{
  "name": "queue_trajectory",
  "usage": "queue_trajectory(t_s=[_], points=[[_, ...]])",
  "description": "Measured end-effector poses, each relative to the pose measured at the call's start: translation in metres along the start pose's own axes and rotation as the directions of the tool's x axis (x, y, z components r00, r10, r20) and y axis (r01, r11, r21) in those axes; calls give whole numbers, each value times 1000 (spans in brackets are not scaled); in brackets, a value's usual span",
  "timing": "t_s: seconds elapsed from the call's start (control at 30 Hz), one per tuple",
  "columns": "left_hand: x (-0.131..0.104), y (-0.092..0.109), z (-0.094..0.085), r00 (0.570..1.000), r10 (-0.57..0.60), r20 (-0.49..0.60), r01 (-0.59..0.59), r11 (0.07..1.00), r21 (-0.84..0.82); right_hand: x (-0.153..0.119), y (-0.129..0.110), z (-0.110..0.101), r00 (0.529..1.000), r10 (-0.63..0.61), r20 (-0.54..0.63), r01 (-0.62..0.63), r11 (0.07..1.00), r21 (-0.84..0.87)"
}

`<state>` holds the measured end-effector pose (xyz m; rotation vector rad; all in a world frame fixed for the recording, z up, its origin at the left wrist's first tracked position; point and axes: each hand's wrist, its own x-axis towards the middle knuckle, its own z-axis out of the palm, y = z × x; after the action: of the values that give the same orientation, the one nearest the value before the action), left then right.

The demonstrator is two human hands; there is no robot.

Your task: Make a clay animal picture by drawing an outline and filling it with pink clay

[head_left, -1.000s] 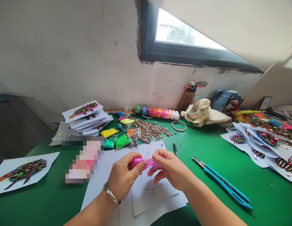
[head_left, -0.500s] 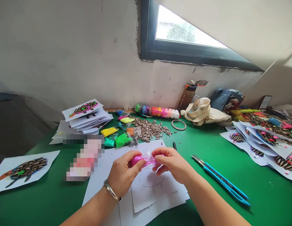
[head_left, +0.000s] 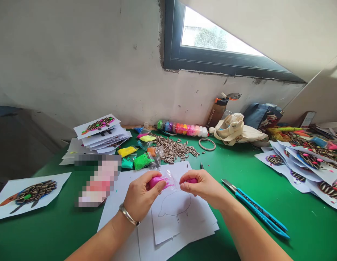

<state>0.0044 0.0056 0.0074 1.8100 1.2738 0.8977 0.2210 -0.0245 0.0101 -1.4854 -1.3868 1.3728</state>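
Observation:
My left hand, with a silver bracelet at the wrist, grips a clear bag of pink clay whose open end points right. Just to the right, my right hand pinches a separate lump of pink clay. Both hands are above a white sheet with a pencil outline of a rounded body and short legs. Beyond them lie bags of green clay and yellow clay, beside a pile of striped seeds.
A blue utility knife lies at the right, its blade end toward the back. Tape roll, bottle and cloth bag stand or lie near the wall. Seed pictures are at left and right.
My right hand has moved slightly right, away from the bag, and a pink lump now shows in its fingers, apart from the bag. My left hand still holds the bag.

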Motion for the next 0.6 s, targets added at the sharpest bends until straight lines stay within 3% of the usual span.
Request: queue_trajectory(t_s=[0.2, 0.33, 0.4, 0.5, 0.6], points=[[15, -16, -10, 989, -145, -30, 138, 978, -156, 5, 1, 1, 995, -18, -100, 31, 991, 132], [29, -31, -23, 986, -134, -101, 139, 989, 47, 8, 4, 3, 992, 9, -129, 19, 976, 215], [34, -36, -28, 985, -147, -87, 160, 973, 165, 8, 4, 3, 990, 4, -141, 25, 979, 200], [37, -40, -31, 988, -143, -62, 155, 944, 293, 10, 6, 2, 987, -11, -158, 21, 998, 56], [36, -41, -29, 996, -73, -55, 88, 921, 379, 11, 11, 2, 975, -137, -173, 82, 952, -295]])
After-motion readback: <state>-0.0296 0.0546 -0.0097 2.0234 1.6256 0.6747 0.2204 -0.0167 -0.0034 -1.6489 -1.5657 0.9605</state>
